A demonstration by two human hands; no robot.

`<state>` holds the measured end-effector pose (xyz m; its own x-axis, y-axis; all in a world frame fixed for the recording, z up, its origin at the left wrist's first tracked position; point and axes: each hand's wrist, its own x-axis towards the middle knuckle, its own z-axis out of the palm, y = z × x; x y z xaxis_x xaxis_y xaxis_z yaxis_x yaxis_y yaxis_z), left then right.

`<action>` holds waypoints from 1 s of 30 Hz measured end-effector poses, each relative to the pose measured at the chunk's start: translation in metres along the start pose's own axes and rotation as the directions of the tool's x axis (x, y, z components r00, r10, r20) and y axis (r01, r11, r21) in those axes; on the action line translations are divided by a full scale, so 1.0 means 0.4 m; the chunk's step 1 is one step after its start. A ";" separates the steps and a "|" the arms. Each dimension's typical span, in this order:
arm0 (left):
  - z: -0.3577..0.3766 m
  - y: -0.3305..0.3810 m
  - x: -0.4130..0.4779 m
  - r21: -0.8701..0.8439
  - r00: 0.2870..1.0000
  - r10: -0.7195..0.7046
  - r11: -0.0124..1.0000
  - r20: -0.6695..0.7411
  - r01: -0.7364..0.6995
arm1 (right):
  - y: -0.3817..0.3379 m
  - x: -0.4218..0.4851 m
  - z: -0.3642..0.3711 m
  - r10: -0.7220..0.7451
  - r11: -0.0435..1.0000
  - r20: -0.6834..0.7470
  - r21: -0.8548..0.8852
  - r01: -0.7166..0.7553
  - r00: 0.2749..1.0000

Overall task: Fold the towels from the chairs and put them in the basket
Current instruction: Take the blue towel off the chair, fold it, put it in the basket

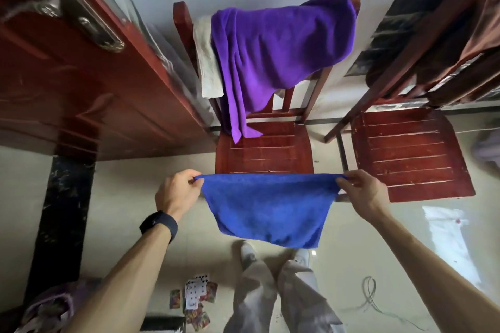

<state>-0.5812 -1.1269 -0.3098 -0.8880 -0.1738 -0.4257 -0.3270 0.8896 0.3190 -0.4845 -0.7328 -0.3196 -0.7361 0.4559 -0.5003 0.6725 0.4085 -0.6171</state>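
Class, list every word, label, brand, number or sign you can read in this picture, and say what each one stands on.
No text here can be read.
playing cards on the floor: black pips show, but the corner numbers are too small to read.
wristband: plain and dark, no markings visible.
blue towel and purple towel: no label visible.

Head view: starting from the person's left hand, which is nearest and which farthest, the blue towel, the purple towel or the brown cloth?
1. The blue towel, its corner pinched by the left hand.
2. The purple towel, ahead, draped over the middle chair.
3. The brown cloth, far right, on the right chair.
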 end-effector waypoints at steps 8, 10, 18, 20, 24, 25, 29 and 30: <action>0.273 0.083 0.393 -0.120 0.993 -0.101 0.988 -0.066 0.092 | 0.030 0.426 0.241 0.083 0.971 -0.066 0.231 -0.066 0.994; 0.325 0.098 0.463 -0.216 0.985 -0.163 0.965 -0.064 0.146 | 0.055 0.509 0.294 0.167 0.921 -0.078 0.369 -0.127 0.983; 0.465 0.082 0.553 -0.743 0.985 -0.142 0.648 0.101 0.169 | 0.118 0.611 0.360 0.172 0.877 -0.030 0.461 -0.139 0.985; 0.499 0.026 0.507 -0.601 0.984 -0.131 0.780 0.118 0.176 | 0.161 0.551 0.362 0.191 0.914 0.023 0.359 -0.186 0.981; 0.589 -0.097 0.320 -0.333 0.957 -0.277 0.898 0.083 0.288 | 0.269 0.349 0.392 0.322 0.946 -0.011 0.043 -0.321 0.947; 0.609 -0.117 0.271 -0.303 0.939 -0.330 0.889 0.096 0.343 | 0.301 0.301 0.407 0.345 0.939 -0.004 -0.007 -0.345 0.939; 0.670 -0.170 0.152 -0.215 0.888 -0.435 0.863 0.147 0.458 | 0.407 0.191 0.462 0.390 0.916 0.065 -0.129 -0.379 0.919; 0.677 -0.178 0.143 -0.222 0.888 -0.437 0.861 0.142 0.458 | 0.418 0.186 0.470 0.393 0.913 0.059 -0.140 -0.382 0.918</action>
<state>-0.5210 -1.0856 -0.5861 -0.6005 -0.4829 -0.6373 -0.7602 0.5920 0.2677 -0.4411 -0.7795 -0.5743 -0.4155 0.5322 -0.7377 0.9065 0.3096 -0.2872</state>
